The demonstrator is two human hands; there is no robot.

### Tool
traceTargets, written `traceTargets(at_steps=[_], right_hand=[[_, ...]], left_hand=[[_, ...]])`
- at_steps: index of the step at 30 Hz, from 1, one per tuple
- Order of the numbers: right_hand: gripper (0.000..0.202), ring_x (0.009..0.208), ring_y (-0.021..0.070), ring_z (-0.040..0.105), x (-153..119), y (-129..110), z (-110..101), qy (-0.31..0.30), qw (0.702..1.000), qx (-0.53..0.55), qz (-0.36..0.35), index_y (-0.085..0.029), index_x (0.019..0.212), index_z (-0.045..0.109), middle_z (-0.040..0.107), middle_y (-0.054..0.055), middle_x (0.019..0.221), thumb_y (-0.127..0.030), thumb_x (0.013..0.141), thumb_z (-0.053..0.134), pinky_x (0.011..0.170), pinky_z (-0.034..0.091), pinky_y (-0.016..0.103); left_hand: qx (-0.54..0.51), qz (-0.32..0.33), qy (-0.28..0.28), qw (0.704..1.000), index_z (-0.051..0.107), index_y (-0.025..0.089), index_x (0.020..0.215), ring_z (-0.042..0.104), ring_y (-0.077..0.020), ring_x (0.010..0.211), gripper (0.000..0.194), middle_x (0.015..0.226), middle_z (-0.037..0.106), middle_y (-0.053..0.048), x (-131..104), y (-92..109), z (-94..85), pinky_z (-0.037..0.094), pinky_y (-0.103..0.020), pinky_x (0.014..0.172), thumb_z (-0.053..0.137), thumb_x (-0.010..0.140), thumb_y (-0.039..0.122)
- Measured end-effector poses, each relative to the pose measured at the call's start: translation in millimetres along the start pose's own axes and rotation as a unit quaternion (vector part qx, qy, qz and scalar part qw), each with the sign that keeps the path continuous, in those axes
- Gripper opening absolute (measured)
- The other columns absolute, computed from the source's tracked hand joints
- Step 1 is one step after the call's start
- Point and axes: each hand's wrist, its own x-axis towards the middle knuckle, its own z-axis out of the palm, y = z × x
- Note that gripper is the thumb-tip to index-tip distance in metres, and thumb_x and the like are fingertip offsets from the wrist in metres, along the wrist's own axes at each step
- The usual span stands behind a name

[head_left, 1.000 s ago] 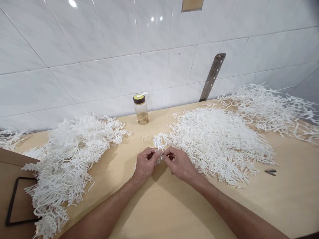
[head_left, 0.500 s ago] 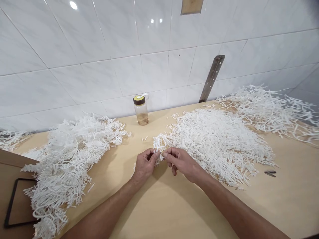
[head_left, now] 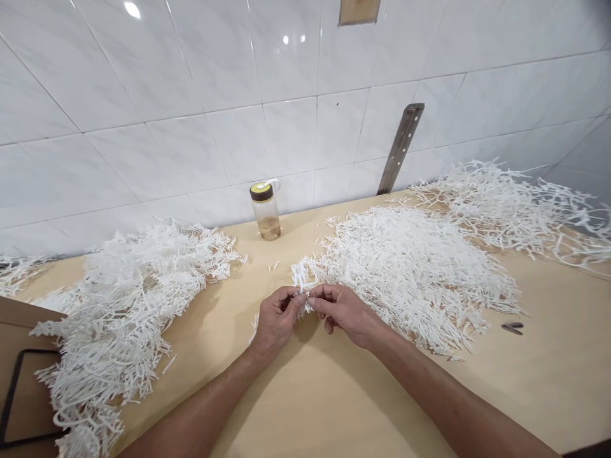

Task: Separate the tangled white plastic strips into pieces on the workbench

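Observation:
My left hand [head_left: 275,319] pinches a white branched piece [head_left: 301,276], plastic-looking, between thumb and forefinger above the table. My right hand [head_left: 347,312] meets it from the other side, thumb and forefinger closed at the piece's lower part; the fingertips of both hands nearly touch. The exact grip point is partly hidden by the fingers. Just beyond and right of the hands spreads a heap of short, thin white pieces [head_left: 415,267]. Away to the left lies a pile of tangled white branched pieces [head_left: 128,305].
A clear bottle [head_left: 267,219] with a dark and yellow-green lid stands near the tiled wall [head_left: 191,152]. Longer white branching strands [head_left: 515,210] lie back right. A small dark pointed object [head_left: 512,327] rests at right. A metal strip [head_left: 401,149] leans on the wall.
My right hand's fingertips have come slightly left, closer to the left hand, and now close at the white piece. The whole view has shifted a little.

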Motion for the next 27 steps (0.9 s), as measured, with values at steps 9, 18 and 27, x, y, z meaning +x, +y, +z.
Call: traceTargets(at_steps=[9,18,27], right_hand=[[0.016,0.038,0.0071,0.053,-4,-1,8,0.041,0.984,-0.173,-0.027,-0.018,0.08,0.062,0.056,-0.005,0.065,-0.033,0.081,0.057,0.038,0.043,0.02],[0.004,0.037,0.0095,0.057,-4,1,13,0.065,0.972,-0.228,0.005,-0.019,0.074,0.054,0.056,-0.006,0.058,-0.021,0.078,0.054,0.037,0.039,0.02],[0.014,0.039,0.0115,0.055,-3,-3,9,0.173,0.941,-0.291,-0.016,-0.022,0.072,0.046,0.058,-0.004,0.056,-0.014,0.075,0.057,0.039,0.039,0.023]], left_hand=[[0.043,0.018,-0.007,0.999,0.065,0.016,0.083,0.047,-0.0098,0.057,0.025,0.065,0.055,0.001,-4,0,-1.0,0.039,-0.022,0.055,0.062,0.087,0.04],[0.171,0.097,-0.018,0.98,0.057,0.018,0.077,0.046,-0.0123,0.061,0.02,0.066,0.051,0.001,-6,-6,-2.8,0.037,-0.024,0.058,0.055,0.091,0.032],[0.157,0.161,-0.023,0.974,0.06,0.018,0.08,0.047,-0.0126,0.063,0.016,0.071,0.054,-0.001,-12,4,-0.3,0.038,-0.025,0.059,0.057,0.09,0.03]])
